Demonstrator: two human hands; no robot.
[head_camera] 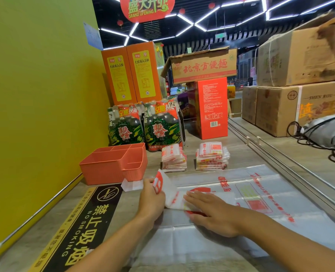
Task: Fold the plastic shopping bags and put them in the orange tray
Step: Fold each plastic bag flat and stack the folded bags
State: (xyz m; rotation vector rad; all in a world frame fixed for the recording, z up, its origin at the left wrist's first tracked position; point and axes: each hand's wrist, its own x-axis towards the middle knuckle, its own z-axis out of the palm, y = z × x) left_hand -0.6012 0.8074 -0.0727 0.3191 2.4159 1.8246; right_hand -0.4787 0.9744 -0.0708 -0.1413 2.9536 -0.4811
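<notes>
A clear plastic shopping bag (241, 195) with red print lies flat on the counter in front of me. On it lies a narrow folded bag strip (172, 195). My left hand (151, 197) pinches the strip's left end and lifts it upward. My right hand (211, 211) presses flat on the strip's right part, fingers straight. The orange tray (113, 163), with several compartments, stands at the left by the yellow wall and holds nothing visible. Two stacks of folded bags (174, 158) (211, 156) sit behind the flat bag.
Bottle packs (145, 126), orange cartons (131, 73) and a red box (211, 108) stand at the back. Cardboard boxes (292, 107) and a grey bag with cords (327, 132) sit right of a metal rail. A black no-smoking sticker (84, 222) lies at the left.
</notes>
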